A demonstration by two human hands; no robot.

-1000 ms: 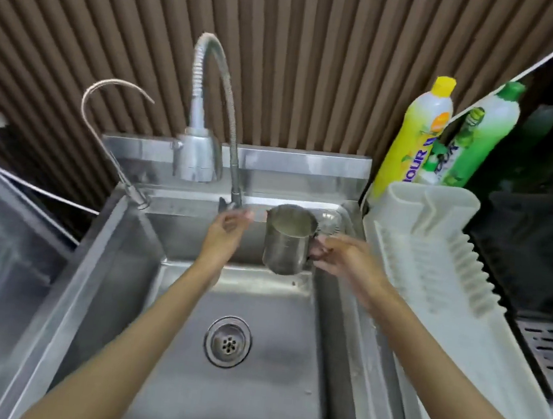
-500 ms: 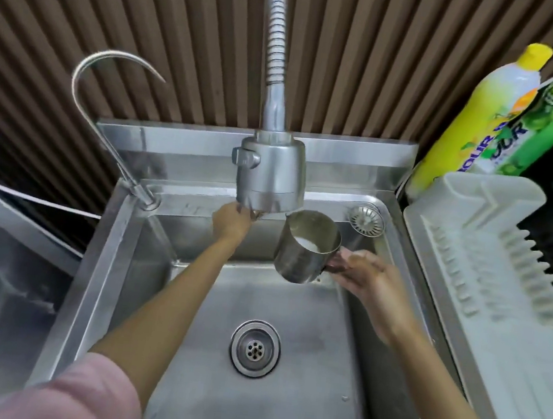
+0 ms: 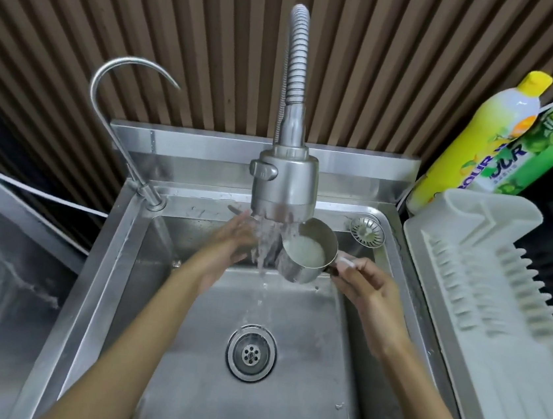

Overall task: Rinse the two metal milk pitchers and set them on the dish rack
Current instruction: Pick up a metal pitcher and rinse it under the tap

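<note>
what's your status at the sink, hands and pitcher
Right hand holds milk pitcher by its handle, tilted beside the spray. Left hand open under running water below faucet head. Dish rack holds nothing, path unobstructed.

Head camera, looking down into the sink

One wide-angle view from the person's head faces forward and down, close over the sink (image 3: 183, 353). The spray tap (image 3: 284, 189) sits near centre, the slatted wall (image 3: 219, 30) fills the top, and the dish rack (image 3: 485, 302) bends along the right edge.

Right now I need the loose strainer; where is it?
The round metal sink strainer lies on the steel sink's back ledge, at its right corner, beside the white dish rack.
</note>
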